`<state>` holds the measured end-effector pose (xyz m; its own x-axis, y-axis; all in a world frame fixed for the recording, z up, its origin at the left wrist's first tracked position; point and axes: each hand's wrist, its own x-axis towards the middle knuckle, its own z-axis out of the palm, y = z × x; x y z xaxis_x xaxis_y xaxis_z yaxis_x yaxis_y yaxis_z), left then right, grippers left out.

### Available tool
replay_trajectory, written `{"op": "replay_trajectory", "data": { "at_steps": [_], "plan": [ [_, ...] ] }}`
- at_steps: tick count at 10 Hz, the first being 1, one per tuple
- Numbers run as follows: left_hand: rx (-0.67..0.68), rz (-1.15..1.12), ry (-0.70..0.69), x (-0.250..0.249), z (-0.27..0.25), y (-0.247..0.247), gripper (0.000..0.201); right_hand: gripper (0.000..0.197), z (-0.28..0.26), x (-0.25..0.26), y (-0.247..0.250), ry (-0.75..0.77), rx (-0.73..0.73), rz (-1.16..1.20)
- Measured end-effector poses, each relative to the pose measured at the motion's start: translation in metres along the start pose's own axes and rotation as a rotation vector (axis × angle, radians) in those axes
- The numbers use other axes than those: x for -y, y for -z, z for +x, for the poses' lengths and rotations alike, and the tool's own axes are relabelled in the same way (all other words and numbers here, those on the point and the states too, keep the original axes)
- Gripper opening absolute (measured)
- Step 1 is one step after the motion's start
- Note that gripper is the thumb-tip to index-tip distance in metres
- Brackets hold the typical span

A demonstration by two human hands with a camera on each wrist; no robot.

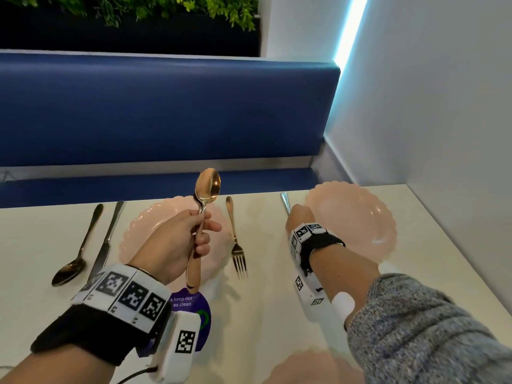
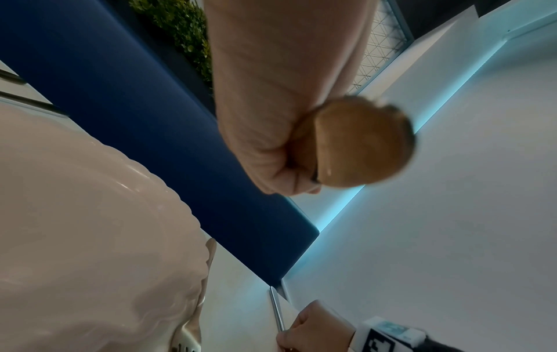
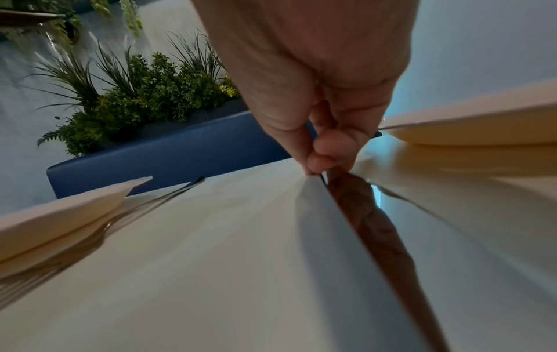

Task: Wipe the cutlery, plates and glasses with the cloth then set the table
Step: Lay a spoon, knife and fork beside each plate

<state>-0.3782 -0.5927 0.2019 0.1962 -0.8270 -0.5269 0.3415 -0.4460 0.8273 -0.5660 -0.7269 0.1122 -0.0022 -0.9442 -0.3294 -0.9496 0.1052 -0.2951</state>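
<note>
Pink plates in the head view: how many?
3. One plate lies behind the left hand, one plate sits far right beside the right hand, and a third plate is partly cut off at the bottom edge. More may lie out of frame.

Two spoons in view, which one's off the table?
The copper-toned spoon, held upright above the plate by the left hand. The dark spoon lies flat on the table at far left.
</note>
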Motion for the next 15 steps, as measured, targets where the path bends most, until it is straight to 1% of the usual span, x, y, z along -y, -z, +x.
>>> {"op": "replay_trajectory", "data": {
  "at_steps": [1,2,3,4,5,6,7,8,9,10,11,12,13,14,15],
  "plan": [
    [0.016,0.013,0.004,0.003,-0.001,0.001,0.018,0.028,0.001,0.0,-0.001,0.058,-0.038,-0.126],
    [0.025,0.025,0.004,0.004,-0.002,0.002,0.015,0.027,0.0,0.004,0.001,0.108,-0.045,-0.169],
    [0.044,0.05,0.011,0.004,-0.003,0.004,0.015,0.024,-0.006,0.016,0.011,0.22,-0.201,-0.064],
    [0.073,0.051,0.024,0.005,-0.001,0.005,0.014,0.018,-0.038,0.043,0.032,0.683,-0.346,0.285],
    [0.089,0.04,0.022,0.008,0.001,0.0,0.011,0.02,-0.077,0.067,0.046,1.1,-0.062,0.145],
    [0.123,0.08,0.029,0.012,-0.001,-0.008,0.009,0.019,-0.089,0.073,0.04,1.031,0.122,-0.041],
    [0.159,0.155,0.057,0.015,-0.003,-0.008,0.011,0.013,-0.091,0.067,0.034,0.95,0.156,-0.082],
    [0.138,0.275,0.068,0.014,-0.005,-0.001,0.011,0.018,-0.09,0.054,0.032,0.941,0.226,-0.221],
    [-0.019,0.352,-0.028,0.008,0.0,0.017,0.013,0.02,-0.082,0.029,0.031,0.812,0.251,-0.214],
    [-0.17,0.243,-0.112,-0.003,0.005,0.04,0.013,0.016,-0.056,0.011,0.026,0.48,0.131,0.002],
    [-0.225,0.163,-0.121,-0.007,0.008,0.047,0.011,0.01,-0.034,0.008,0.012,0.158,0.146,0.241],
    [-0.23,0.15,-0.114,-0.004,0.008,0.044,0.007,0.028,-0.024,0.013,-0.002,-0.015,0.238,0.405],
    [-0.231,0.145,-0.1,0.001,0.007,0.044,0.01,0.03,-0.016,0.016,-0.01,-0.126,0.201,0.42],
    [-0.234,0.143,-0.09,0.004,0.007,0.046,0.009,0.03,-0.009,0.015,-0.015,-0.041,0.122,0.209],
    [-0.223,0.15,-0.081,0.006,0.006,0.044,0.015,0.019,-0.006,0.014,-0.013,-0.028,0.071,0.064]
  ]
}}
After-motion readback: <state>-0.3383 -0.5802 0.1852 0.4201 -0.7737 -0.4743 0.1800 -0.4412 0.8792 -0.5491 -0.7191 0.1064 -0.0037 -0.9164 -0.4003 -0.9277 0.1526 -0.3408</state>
